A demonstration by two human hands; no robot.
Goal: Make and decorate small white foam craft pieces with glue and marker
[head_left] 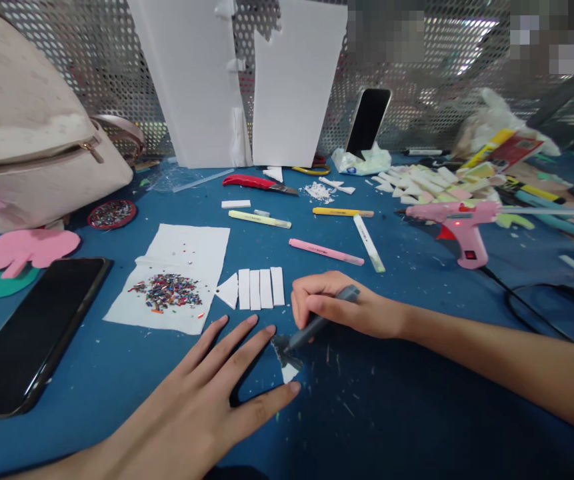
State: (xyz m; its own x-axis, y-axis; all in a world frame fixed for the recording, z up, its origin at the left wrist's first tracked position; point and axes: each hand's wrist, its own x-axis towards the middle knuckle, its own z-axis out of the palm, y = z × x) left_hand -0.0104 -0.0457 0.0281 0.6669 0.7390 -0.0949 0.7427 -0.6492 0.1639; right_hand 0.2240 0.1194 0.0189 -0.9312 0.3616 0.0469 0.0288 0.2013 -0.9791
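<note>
My right hand [339,303] is closed around a dark grey marker [311,329], its tip on a small white foam piece [291,371]. Most of that piece is coloured dark grey, while its lower end stays white. My left hand [221,387] lies flat with fingers spread; its index fingertip and thumb are at the piece's edges. Just beyond the fingers, several white foam strips [251,289] stand side by side next to a white triangular piece [229,291]. To their left, a white paper sheet [207,243] carries a pile of colourful beads [169,291].
Highlighters [325,251] and a red utility knife [257,183] lie ahead. A pink glue gun [467,227] with a cable is at right, near foam scraps [431,181]. A black phone [37,333] and a backpack [41,120] are left. White boards [287,87] stand behind.
</note>
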